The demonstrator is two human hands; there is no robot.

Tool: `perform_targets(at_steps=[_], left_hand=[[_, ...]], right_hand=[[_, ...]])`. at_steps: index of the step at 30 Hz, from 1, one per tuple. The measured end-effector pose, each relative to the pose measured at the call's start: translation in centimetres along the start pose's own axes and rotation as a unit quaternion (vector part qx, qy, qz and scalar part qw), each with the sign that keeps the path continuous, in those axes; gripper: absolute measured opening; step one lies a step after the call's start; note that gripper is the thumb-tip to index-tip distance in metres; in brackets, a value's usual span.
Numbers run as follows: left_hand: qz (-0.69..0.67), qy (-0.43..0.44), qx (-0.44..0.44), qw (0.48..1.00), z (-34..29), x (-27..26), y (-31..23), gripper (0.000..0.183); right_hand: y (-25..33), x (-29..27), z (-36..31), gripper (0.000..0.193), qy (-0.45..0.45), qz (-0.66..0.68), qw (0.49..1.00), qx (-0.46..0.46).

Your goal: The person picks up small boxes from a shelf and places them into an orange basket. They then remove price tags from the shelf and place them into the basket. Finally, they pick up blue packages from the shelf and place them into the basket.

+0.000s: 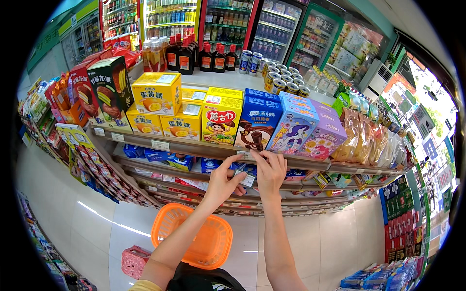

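My left hand [221,186] holds a small price label [247,179] between thumb and fingers, just below the top shelf's front edge [208,149]. Its index finger reaches up to that edge. My right hand [271,173] is bent at the same edge, fingertips together beside another label [244,155] set there; whether they pinch it cannot be made out. Right above the hands stands a blue box of chocolate snacks [258,119]. To its left is a yellow mushroom-biscuit box [222,116], to its right a light-blue cartoon box [295,123].
An orange basket [221,242] and a pink stool [134,262] are on the floor below me. Yellow pie boxes [156,94] and dark bottles [185,57] stand at left, bagged snacks [354,131] at right. Lower shelves hold blue packs [170,159]. Drink fridges [276,29] line the back.
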State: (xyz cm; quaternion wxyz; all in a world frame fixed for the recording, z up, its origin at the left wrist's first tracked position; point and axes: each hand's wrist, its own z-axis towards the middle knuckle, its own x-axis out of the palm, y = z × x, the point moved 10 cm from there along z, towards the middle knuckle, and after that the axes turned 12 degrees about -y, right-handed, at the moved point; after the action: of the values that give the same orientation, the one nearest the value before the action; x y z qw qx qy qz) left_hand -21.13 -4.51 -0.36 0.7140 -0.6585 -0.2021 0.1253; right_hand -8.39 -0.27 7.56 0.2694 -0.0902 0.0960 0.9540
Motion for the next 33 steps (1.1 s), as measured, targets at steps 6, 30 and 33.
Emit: perform_targets(at_steps=[6,30,33], left_hand=[[-0.005,0.004,0.006,1.000,-0.1,0.2,-0.1,0.054],[-0.128,0.020,-0.039,0.991,-6.6,-4.2,-2.8,0.023],[-0.121,0.028,-0.046,0.991,-8.1,-5.1,-3.2,0.024]], right_hand=[[-0.3,0.1,-0.4,0.039,0.014,0.001,1.000,0.017],[5.0,-7.7,-3.7,0.013,0.028,0.186,0.920,0.344],[7.4,-8.7,-3.6,0.012,0.038,0.188,0.921,0.340]])
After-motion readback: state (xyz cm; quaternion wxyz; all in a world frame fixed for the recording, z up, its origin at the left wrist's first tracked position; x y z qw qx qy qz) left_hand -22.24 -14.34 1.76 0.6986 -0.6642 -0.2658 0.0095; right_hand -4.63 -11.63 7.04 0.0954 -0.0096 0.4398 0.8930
